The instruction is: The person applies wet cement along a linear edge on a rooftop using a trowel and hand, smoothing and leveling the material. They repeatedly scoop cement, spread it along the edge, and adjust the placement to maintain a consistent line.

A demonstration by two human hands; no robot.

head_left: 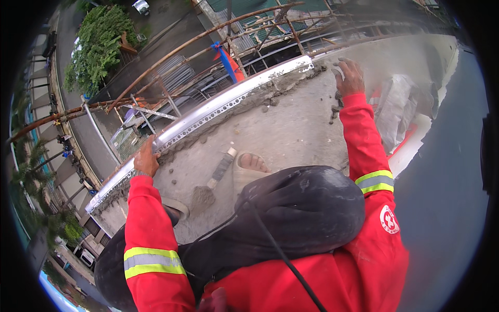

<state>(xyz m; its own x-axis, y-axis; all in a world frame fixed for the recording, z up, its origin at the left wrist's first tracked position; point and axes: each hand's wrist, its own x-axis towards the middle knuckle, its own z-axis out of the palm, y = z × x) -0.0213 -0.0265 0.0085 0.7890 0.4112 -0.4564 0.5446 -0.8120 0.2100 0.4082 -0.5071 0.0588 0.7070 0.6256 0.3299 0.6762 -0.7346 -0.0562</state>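
One left hand point(147, 160) touches one perforated strip point(218, 105)

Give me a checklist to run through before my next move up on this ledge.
1. Left hand touching the metal trim: ok.
2. Right hand free: ok, no tool in it, though its fingers look smeared.
3. Tool with the wrapped handle lying near the feet: ok, beside the sandaled foot.
4. Mortar along the trim smooth: not ok, ragged and lumpy.
5. Ledge free of loose crumbs: not ok, bits scattered.
6. Trim firmly fixed: cannot tell.
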